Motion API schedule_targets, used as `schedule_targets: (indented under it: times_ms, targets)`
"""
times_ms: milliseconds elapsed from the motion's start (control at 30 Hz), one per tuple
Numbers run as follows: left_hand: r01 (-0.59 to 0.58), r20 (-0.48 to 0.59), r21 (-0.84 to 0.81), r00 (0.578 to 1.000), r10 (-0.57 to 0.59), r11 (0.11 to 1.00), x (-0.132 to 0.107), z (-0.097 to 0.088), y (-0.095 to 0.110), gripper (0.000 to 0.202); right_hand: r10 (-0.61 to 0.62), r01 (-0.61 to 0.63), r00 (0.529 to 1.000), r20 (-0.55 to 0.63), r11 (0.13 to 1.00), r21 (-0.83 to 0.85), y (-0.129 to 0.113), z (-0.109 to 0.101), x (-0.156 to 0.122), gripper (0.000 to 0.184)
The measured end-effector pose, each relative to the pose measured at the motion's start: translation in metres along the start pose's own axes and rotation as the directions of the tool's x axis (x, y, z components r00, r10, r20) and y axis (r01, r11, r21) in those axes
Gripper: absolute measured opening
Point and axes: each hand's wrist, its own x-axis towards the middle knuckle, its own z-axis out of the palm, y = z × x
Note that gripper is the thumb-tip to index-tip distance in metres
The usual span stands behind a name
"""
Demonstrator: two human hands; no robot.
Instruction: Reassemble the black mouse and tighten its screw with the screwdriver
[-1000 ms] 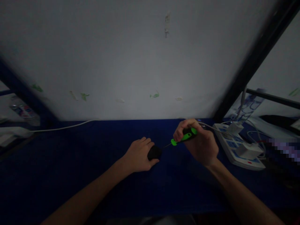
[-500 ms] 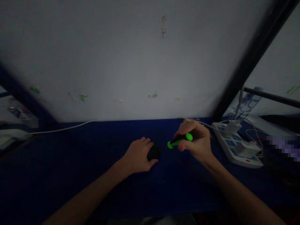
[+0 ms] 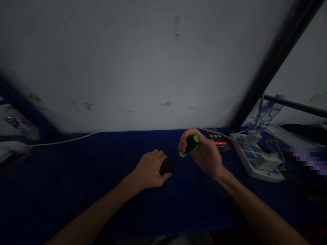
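Observation:
On the dark blue tabletop [image 3: 122, 207] lies a rounded black computer mouse [image 3: 167, 166]. My left hand [image 3: 152, 170] is closed around its left side, with the thumb along the near edge. My right hand [image 3: 204, 153] grips a green and black screwdriver [image 3: 192, 144] by its handle, the fingers wrapped round the far side. The screwdriver tilts down to the left, its thin shaft pointing at the right end of the mouse. Too dark to make out is whether the tip touches it.
A phone [image 3: 220, 143] showing a timer lies beyond my right hand. To its right is a white power strip [image 3: 268, 175] with plugged-in chargers [image 3: 268, 161] and cables. A white cable [image 3: 74, 139] runs along the wall [image 3: 143, 68]. Bottles stand at far left [image 3: 21, 124] and right [image 3: 269, 112].
My right hand has shifted slightly left and turned, its fingers now wrapped round the screwdriver handle, which stands steeper. The phone's screen has come into sight. My left hand and the mouse stay put.

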Motion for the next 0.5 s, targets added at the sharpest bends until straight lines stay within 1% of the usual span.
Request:
schedule_targets:
  times_ms: [100,167,233,300,400,500]
  targets:
    - [-0.003,-0.001,0.009,1.0,0.003,1.0,0.0,-0.001,0.001,0.042,-0.011,0.013,1.0,0.015,0.994,-0.106,-0.008,-0.008,0.004,0.027]
    - [-0.005,0.003,0.012,1.0,0.005,1.0,-0.001,-0.002,0.001,0.043,-0.022,0.019,0.999,-0.024,0.988,-0.152,-0.012,-0.017,0.005,0.023]
    - [-0.003,0.008,0.012,1.0,0.003,1.0,-0.001,-0.002,0.001,0.044,-0.003,-0.007,0.998,-0.067,0.988,-0.157,-0.014,-0.025,0.006,0.021]
    - [-0.002,0.005,0.013,1.0,0.002,1.0,-0.001,-0.001,0.001,0.045,0.024,-0.038,0.996,-0.086,0.985,-0.171,-0.016,-0.031,0.006,0.019]
    - [-0.007,-0.006,0.01,1.0,0.007,1.0,0.0,0.0,0.0,0.046,0.025,-0.041,0.997,-0.073,0.973,-0.227,-0.019,-0.035,0.004,0.018]
    - [-0.01,-0.005,0.005,1.0,0.01,1.0,0.0,0.0,0.0,0.047,-0.001,-0.016,0.998,-0.059,0.959,-0.282,-0.023,-0.031,0.003,0.02]
